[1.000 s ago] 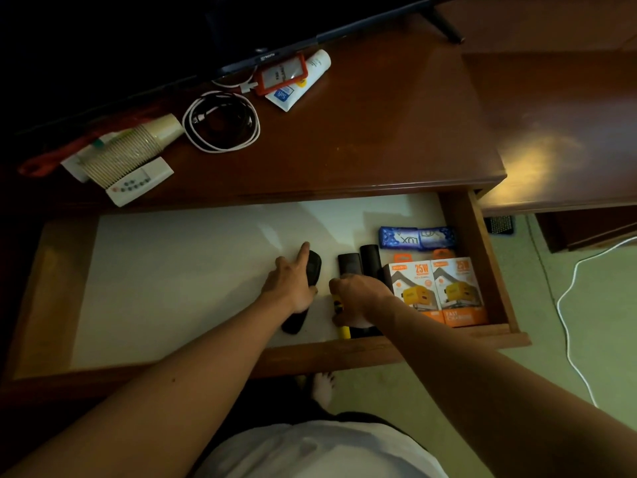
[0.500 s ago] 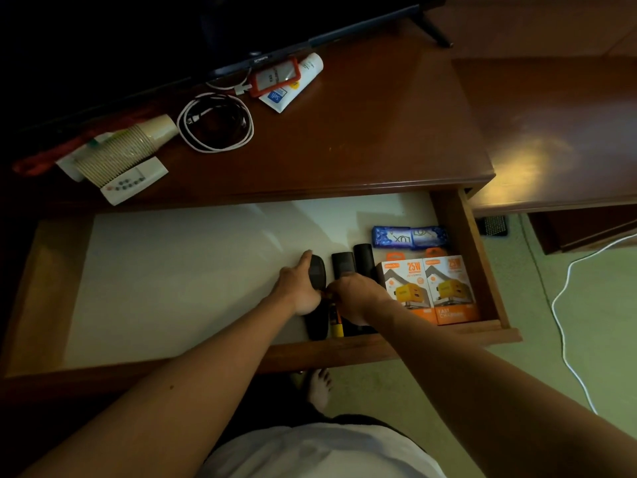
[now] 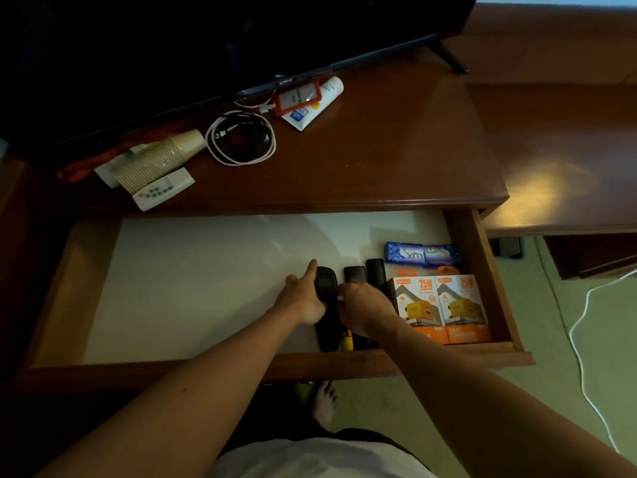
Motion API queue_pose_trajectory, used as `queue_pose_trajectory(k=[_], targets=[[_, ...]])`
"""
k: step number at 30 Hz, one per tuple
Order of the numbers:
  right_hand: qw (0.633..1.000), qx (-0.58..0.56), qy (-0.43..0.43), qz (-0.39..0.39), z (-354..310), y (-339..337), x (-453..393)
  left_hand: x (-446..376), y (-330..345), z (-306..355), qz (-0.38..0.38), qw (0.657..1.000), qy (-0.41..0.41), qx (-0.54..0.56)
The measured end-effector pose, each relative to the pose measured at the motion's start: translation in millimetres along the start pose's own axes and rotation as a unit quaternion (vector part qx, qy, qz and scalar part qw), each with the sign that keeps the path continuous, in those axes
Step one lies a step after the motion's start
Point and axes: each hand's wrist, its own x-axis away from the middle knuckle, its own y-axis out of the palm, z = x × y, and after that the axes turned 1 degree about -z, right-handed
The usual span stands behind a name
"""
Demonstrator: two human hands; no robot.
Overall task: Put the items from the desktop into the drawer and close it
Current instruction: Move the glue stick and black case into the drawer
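Note:
The wooden drawer (image 3: 482,270) stands pulled out, lined in white. Inside at the right lie two orange charger boxes (image 3: 444,305), a blue soap pack (image 3: 422,254) and two black remotes (image 3: 365,272). My left hand (image 3: 303,298) grips a black remote (image 3: 324,284) lying in the drawer, pressing it against the others. My right hand (image 3: 365,308) rests on the neighbouring remotes, fingers curled; what it holds is hidden. A yellow-tipped pen (image 3: 345,341) shows beneath it. On the desktop (image 3: 379,160) remain a paper cup stack (image 3: 158,158), a white remote (image 3: 163,189), a coiled white cable (image 3: 241,138), a tube (image 3: 317,103) and a red card holder (image 3: 298,96).
A dark TV (image 3: 206,46) stands at the back of the desktop. A lower wooden surface (image 3: 558,160) extends to the right. A white cord (image 3: 586,339) trails over the green floor. My bare foot (image 3: 324,401) shows under the drawer front.
My left hand slid the black remote rightward until it lies straight beside the other remotes. My right hand shifted slightly left to meet it.

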Motion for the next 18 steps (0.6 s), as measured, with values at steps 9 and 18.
queue_pose_trajectory(k=[9,18], targets=[[0.990,-0.081,-0.068,0.094,-97.8,-42.1,-35.5,36.3,-105.2,-40.5,0.212,0.977,0.026,0.026],[0.960,-0.159,-0.141,0.185,-225.7,-75.1,-90.0,46.5,-231.5,-103.1,0.427,0.902,0.062,0.030]])
